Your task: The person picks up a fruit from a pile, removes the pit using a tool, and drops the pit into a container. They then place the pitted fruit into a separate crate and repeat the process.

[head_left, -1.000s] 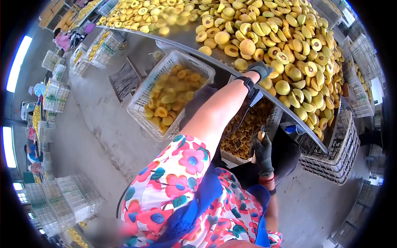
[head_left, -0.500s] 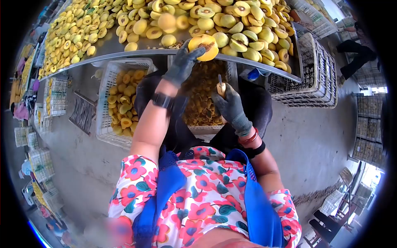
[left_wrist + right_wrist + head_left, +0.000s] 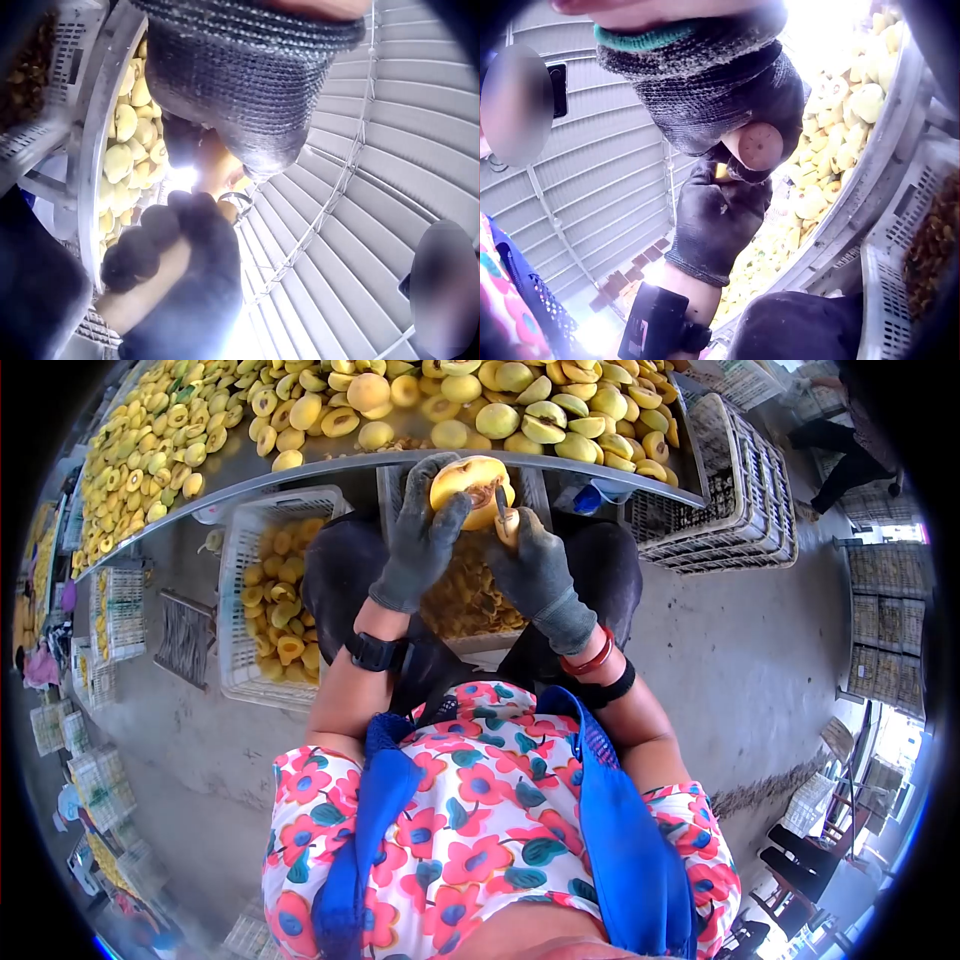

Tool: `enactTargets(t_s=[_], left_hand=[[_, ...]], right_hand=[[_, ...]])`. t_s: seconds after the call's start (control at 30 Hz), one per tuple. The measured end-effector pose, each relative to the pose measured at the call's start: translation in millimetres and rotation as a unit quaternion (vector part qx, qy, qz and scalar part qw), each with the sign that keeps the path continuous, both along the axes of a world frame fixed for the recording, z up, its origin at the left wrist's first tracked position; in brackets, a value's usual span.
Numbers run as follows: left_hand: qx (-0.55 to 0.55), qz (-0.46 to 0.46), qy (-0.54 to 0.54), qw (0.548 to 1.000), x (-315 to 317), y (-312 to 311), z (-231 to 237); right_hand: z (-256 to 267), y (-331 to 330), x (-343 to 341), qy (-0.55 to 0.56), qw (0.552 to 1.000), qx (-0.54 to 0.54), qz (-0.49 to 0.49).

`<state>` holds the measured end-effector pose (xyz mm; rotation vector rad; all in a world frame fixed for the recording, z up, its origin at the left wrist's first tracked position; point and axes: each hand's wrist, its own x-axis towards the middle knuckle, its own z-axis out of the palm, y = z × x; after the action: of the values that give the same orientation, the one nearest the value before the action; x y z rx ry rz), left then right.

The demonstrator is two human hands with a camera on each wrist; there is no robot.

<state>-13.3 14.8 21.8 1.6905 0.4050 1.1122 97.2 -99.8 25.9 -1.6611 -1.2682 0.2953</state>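
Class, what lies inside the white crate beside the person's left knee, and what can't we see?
Yellow fruit pieces lie piled in the white crate. The top layer shows; whatever is beneath it is covered.

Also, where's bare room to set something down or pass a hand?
Small patch on the metal table, between the left fruit heap and right fruit heap. Bigger: floor between the right arm and far-right crate stack. Crowded: both heaps, and between the knees, with left hand and right hand close together.
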Motion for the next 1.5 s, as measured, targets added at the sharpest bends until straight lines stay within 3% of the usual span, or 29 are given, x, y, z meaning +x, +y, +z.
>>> enactTargets(t_s=[0.23,0.33,0.43,0.63,0.73,0.83,1.03,1.13,1.33,1.5], left_hand=[[0.126,0.096,0.014,0.987,4,-12,-5],[0.122,0.102,0.008,0.987,3,-13,-5],[0.129,0.112,0.022,0.985,1,-12,-8],[0.118,0.114,0.019,0.986,-4,-13,-12],[0.110,0.096,0.006,0.989,-4,-11,-14],[0.063,0.049,-0.006,0.997,-9,-10,-14],[-0.066,-0.067,-0.040,0.995,-15,-9,-14],[-0.090,-0.083,-0.052,0.991,-16,-12,-14],[-0.194,-0.069,-0.058,0.977,-9,-21,-7],[-0.207,-0.036,-0.079,0.975,-3,-25,-9]], right_hand=[[-5,2,-5,0.080,0.996,-0.006,0.049],[7,0,-9,0.329,0.935,-0.106,0.077],[-18,1,-7,0.138,0.982,-0.085,0.101],[3,-1,-10,0.327,0.917,-0.148,0.172],[9,-1,-8,0.341,0.909,-0.157,0.182],[18,-3,8,0.508,0.771,-0.227,0.309],[25,-8,2,0.545,0.755,-0.232,0.282],[20,-7,10,0.636,0.645,-0.250,0.342],[16,-9,1,0.589,0.725,-0.197,0.297],[8,-9,1,0.561,0.746,-0.187,0.306]])
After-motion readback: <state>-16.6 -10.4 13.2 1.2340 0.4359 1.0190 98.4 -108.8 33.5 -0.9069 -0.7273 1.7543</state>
